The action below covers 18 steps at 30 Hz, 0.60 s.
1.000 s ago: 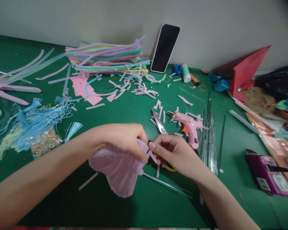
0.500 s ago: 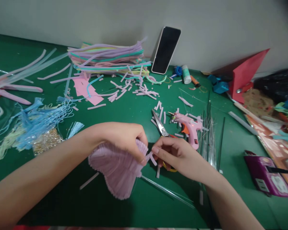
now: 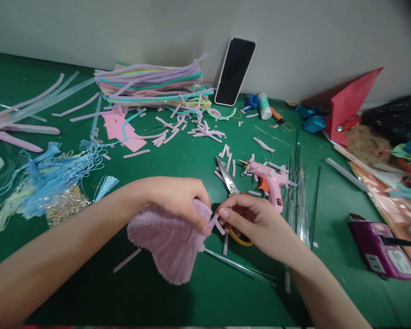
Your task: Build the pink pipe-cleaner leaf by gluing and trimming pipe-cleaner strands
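Observation:
A fuzzy lilac shape made of packed pipe cleaners (image 3: pixel 173 251), lobed like a wing or petal, is gripped from above by my left hand (image 3: pixel 174 198). Clear thin rods (image 3: pixel 239 266) reach out from its right end over the table. My right hand (image 3: pixel 251 217) is closed, thumb against index finger, on a short lilac pipe cleaner piece (image 3: pixel 219 226) at the shape's right edge. Under and behind the right hand lie scissors (image 3: pixel 229 179) with an orange and yellow handle, mostly covered. Close behind them rests a pink glue gun (image 3: pixel 269 180).
Bundled pastel pipe cleaners (image 3: pixel 150 82) lie at the back, beside a leaning phone (image 3: pixel 235 71). Cut pieces (image 3: pixel 207 130) are scattered mid-table. Blue tassels (image 3: pixel 58 173) and a bag of gold beads (image 3: pixel 66 205) are at left. Wires (image 3: pixel 301 205) and a purple box (image 3: pixel 383 251) lie at right.
Both hands stay almost in place. The lilac shape has shifted very slightly to the right, and the short piece stays at the right fingertips. The view has moved a little.

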### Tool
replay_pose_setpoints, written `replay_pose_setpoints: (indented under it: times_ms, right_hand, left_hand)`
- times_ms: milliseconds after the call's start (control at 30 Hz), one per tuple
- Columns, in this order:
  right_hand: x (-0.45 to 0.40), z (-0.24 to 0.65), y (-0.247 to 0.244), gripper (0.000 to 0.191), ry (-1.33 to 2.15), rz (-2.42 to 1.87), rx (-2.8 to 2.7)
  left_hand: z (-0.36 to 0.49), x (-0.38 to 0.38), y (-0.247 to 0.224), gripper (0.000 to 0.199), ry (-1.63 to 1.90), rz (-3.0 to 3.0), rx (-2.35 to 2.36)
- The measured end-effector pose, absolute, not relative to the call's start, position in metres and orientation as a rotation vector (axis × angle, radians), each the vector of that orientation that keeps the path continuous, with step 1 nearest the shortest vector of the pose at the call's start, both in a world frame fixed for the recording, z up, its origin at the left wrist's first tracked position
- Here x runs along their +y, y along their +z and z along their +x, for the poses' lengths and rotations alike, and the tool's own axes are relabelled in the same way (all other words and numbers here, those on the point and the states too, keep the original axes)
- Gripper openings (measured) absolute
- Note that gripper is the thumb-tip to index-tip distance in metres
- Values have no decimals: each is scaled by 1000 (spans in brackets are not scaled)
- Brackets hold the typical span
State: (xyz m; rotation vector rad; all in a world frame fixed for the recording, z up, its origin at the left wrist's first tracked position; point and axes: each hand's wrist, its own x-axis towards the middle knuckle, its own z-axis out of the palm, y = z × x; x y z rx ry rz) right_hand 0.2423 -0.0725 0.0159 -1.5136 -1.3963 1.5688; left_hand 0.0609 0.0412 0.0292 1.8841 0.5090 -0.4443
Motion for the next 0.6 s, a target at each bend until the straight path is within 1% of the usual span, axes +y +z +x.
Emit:
replay_pose_setpoints:
  times_ms: [200, 400, 600]
  right_hand:
    - [-75, 242, 13, 25, 1538, -1496, -1411]
    - [-80, 247, 12, 25, 1489, -1580, -1450]
    - [-81, 258, 18, 25, 1295, -1699, -1589]
  left_hand:
    - [62, 40, 28, 26, -443, 1902, 484]
    - [60, 42, 32, 22, -441, 1894, 493]
    - [59, 42, 29, 24, -420, 1882, 503]
